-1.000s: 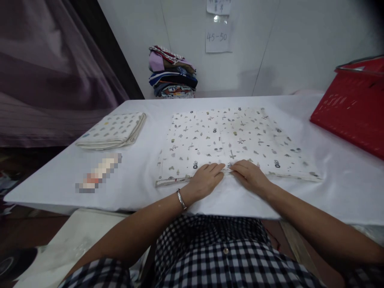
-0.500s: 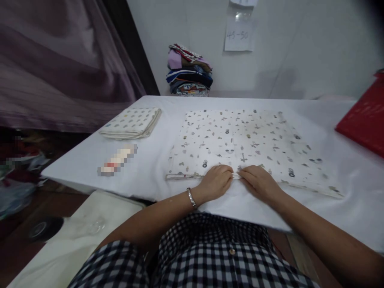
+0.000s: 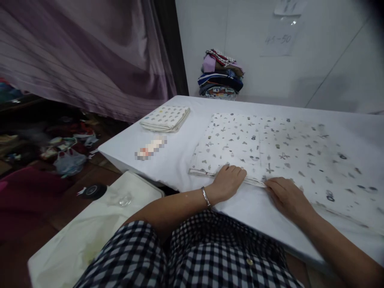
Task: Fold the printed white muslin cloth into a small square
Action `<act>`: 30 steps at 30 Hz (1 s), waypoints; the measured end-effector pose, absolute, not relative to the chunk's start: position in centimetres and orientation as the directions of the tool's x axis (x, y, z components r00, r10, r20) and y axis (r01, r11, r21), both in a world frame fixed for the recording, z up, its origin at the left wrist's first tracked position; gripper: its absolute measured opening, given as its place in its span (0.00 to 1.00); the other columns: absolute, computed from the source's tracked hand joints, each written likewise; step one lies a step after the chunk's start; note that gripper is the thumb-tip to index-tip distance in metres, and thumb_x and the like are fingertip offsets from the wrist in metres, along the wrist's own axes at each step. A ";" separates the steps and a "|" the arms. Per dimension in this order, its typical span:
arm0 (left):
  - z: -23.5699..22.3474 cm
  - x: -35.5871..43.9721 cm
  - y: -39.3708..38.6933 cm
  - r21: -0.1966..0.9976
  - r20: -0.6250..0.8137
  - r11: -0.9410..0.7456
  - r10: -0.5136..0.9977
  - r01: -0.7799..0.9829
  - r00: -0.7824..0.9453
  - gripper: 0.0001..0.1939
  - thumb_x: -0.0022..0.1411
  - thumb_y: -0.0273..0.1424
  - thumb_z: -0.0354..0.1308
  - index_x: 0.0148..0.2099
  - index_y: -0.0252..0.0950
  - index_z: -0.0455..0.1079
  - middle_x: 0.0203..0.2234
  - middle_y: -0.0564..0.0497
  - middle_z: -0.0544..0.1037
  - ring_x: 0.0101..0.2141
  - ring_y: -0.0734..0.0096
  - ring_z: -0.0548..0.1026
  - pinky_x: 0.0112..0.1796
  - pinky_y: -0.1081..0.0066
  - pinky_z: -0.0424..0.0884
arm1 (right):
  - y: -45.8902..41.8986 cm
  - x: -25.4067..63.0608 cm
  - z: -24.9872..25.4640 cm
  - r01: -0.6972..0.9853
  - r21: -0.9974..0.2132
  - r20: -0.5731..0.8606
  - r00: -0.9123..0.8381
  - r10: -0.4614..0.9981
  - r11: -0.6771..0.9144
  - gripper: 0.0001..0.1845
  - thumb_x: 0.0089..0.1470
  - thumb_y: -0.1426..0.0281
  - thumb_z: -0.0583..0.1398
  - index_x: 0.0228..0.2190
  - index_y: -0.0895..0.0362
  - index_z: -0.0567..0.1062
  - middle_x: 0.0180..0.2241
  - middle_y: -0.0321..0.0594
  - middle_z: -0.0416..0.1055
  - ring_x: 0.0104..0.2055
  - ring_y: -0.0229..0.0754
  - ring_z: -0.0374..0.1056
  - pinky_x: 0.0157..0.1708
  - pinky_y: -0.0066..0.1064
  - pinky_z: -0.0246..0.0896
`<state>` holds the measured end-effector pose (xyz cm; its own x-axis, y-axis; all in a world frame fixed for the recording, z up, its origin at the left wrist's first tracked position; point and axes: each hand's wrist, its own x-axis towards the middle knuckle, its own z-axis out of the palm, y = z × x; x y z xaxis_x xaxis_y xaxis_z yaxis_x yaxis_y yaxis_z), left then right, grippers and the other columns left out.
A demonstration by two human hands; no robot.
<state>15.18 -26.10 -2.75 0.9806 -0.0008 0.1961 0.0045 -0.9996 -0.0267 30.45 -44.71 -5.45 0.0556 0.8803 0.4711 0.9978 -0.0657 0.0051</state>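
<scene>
A white cloth [image 3: 240, 140] printed with small grey and brown figures lies folded in layers across the table. My left hand [image 3: 228, 182], with a bracelet on its wrist, is closed over the cloth's near edge, fingers on top and thumb hidden. To its right, my right hand [image 3: 288, 198] pinches the same edge between thumb and fingers. The stacked layers show in the gap between the hands. Farther left sits a smaller folded cloth [image 3: 166, 117] with rows of grey spots. In front of that lies a narrow blurred-out item [image 3: 151, 148] that I cannot make out.
The table has a white cover [image 3: 177, 156]. A pile of folded clothes [image 3: 222, 76] stands behind its far edge, against the wall. A purple curtain [image 3: 120, 52] hangs at the left. Below are a cream-covered surface [image 3: 105, 216] and a plastic bag [image 3: 70, 162] on the floor.
The view has swung left, so everything sits farther right and the red thing at the right edge has gone. My hands have moved apart along the cloth's near edge.
</scene>
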 end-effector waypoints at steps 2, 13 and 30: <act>-2.7 14.6 -25.5 -0.046 0.187 -0.998 0.022 0.031 0.982 0.10 0.64 0.21 0.41 0.43 0.33 0.62 0.39 0.47 0.70 0.40 0.66 0.65 0.38 0.66 0.60 | -44.7 30.4 -5.4 0.998 0.012 0.477 0.047 0.877 -0.060 0.12 0.60 0.71 0.50 0.37 0.61 0.71 0.35 0.48 0.71 0.37 0.46 0.65 0.35 0.36 0.61; -3.4 8.4 -20.9 0.149 0.264 -0.977 0.188 0.152 0.946 0.16 0.57 0.18 0.47 0.46 0.36 0.65 0.44 0.49 0.72 0.46 0.66 0.66 0.47 0.65 0.62 | -45.2 31.3 -6.6 0.998 0.061 0.485 -0.043 0.873 0.015 0.14 0.58 0.73 0.49 0.39 0.62 0.73 0.37 0.50 0.72 0.38 0.47 0.66 0.37 0.37 0.62; -2.2 5.7 -15.6 0.483 0.080 -0.563 0.791 0.671 0.606 0.12 0.56 0.38 0.55 0.27 0.36 0.69 0.25 0.52 0.73 0.29 0.71 0.69 0.29 0.71 0.60 | -45.3 31.5 -6.6 0.998 0.060 0.440 -0.011 0.898 -0.017 0.16 0.59 0.66 0.48 0.39 0.57 0.74 0.38 0.47 0.72 0.39 0.46 0.68 0.38 0.37 0.63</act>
